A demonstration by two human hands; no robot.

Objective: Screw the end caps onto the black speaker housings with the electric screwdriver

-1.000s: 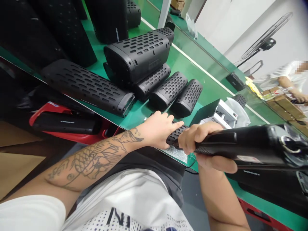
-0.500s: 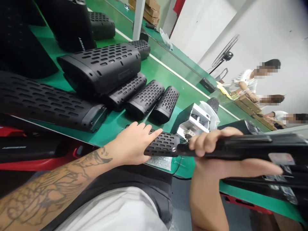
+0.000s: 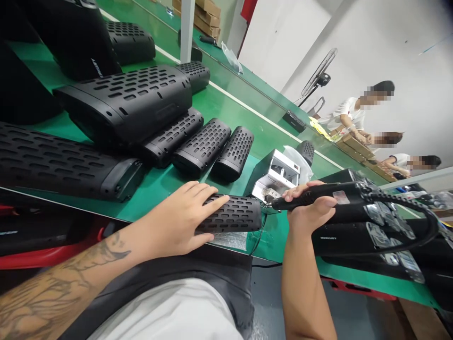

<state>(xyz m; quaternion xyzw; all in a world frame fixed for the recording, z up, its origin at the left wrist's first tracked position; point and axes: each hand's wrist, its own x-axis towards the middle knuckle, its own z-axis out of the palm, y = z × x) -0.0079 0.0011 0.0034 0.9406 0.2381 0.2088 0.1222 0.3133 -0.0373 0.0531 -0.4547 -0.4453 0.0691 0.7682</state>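
Note:
My left hand (image 3: 193,215) lies wrapped over a black casing (image 3: 240,213) with slotted holes, thumb on the near side and fingers on top, keeping it lying on the green bench. In my right hand (image 3: 307,205) is a black electric screwdriver (image 3: 339,193), held level with its bit pointing left and a coiled cord at its back end. The bit is close to the casing's right end and in front of a white and black screw feeder (image 3: 274,177); whether it touches either I cannot tell. Clear bubble wrap (image 3: 231,240) sticks out under the casing.
Several more slotted black casings (image 3: 203,146) stand and lie to the left and behind. Black units with metal ends (image 3: 339,238) lie at the right. A post (image 3: 187,30) rises from the green bench (image 3: 269,127). Co-workers (image 3: 354,113) handle cardboard at the far right.
My right hand has swung the screwdriver away from the camera, and its bit now shows by the feeder and casing end. The left hand stays on the casing. The view has shifted slightly right.

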